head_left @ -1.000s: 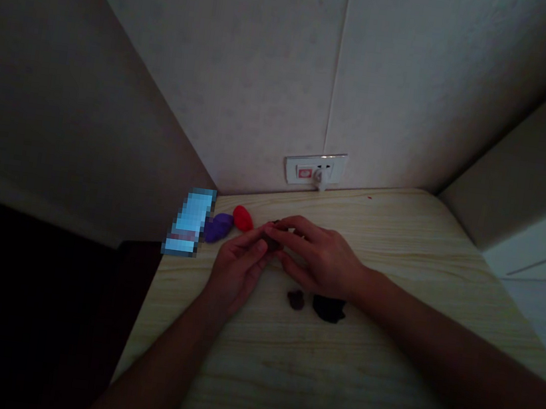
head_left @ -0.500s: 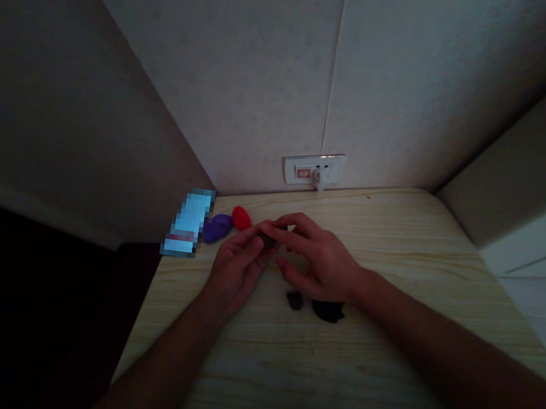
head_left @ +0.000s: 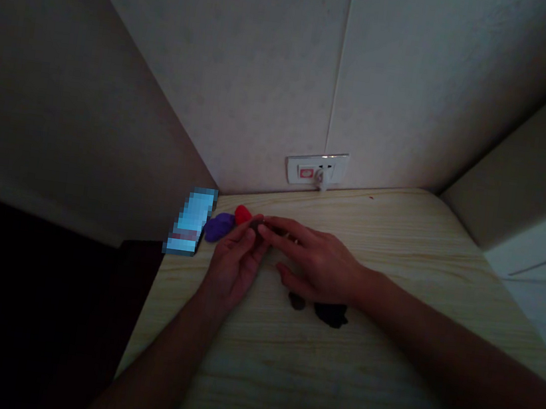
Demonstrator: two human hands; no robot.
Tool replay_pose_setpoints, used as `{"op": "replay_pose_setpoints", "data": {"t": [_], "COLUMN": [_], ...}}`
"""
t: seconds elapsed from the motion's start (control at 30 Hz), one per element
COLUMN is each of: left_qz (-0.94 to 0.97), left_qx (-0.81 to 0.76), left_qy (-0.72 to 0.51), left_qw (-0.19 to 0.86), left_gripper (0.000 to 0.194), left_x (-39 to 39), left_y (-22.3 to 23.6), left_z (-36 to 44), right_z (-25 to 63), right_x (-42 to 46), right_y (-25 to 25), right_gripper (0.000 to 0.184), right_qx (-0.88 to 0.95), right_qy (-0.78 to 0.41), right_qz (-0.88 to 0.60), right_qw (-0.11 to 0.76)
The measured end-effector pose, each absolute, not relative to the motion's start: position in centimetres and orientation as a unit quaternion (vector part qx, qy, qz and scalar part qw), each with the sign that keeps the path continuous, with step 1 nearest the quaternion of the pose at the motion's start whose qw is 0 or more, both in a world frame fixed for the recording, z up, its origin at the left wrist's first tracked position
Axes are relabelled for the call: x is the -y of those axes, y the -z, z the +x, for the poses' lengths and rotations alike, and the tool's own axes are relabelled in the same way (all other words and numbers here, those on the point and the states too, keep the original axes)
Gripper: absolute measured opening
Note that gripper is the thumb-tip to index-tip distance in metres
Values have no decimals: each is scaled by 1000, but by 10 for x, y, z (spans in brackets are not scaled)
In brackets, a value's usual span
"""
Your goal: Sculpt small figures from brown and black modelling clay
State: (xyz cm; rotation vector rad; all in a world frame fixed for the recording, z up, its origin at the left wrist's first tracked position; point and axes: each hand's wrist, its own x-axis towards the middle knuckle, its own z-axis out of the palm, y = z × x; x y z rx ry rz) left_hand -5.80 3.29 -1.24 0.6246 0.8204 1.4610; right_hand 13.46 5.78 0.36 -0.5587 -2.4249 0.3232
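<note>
One dark lump [head_left: 256, 226], part hidden, left hand [head_left: 231, 263] pinching, right hand [head_left: 324, 263] touching, grip unclear

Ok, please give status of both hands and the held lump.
Left hand: pinching dark lump. Right hand: touching it. Possibly in the way: brown lump, black lump near right hand.

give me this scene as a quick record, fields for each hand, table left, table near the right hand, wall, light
left hand: holds a dark lump between thumb and fingers
right hand: fingertips at the dark lump, thumb apart
table left: lit phone-like device, purple piece, red piece
near right hand: small dark piece, black piece
wall: socket plate with plug
light: dim
</note>
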Motion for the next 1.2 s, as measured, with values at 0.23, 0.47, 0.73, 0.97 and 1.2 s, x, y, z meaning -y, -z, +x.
{"op": "replay_pose_setpoints", "data": {"t": [0.23,0.47,0.73,0.97,1.2], "left_qz": [296,299,312,270,265], "left_qx": [-373,-366,-370,-373,-369], "left_qy": [-609,-611,-601,-633,-645], "left_qw": [634,635,636,622,615], "left_gripper": [32,30,33,23,22], "left_x": [-30,-29,-28,-33,-34], "left_y": [12,11,9,13,13], "left_z": [-54,-52,-52,-55,-59], "right_z": [137,137,136,139,137], "right_x": [-62,-62,-63,-62,-62], "right_y": [-1,-5,-5,-2,0], "right_gripper": [69,65,61,78,74], "right_qx": [891,889,886,911,903], "right_qy": [-189,-205,-213,-174,-208], "right_qz": [-224,-236,-231,-251,-217], "right_qw": [346,334,341,279,307]}}
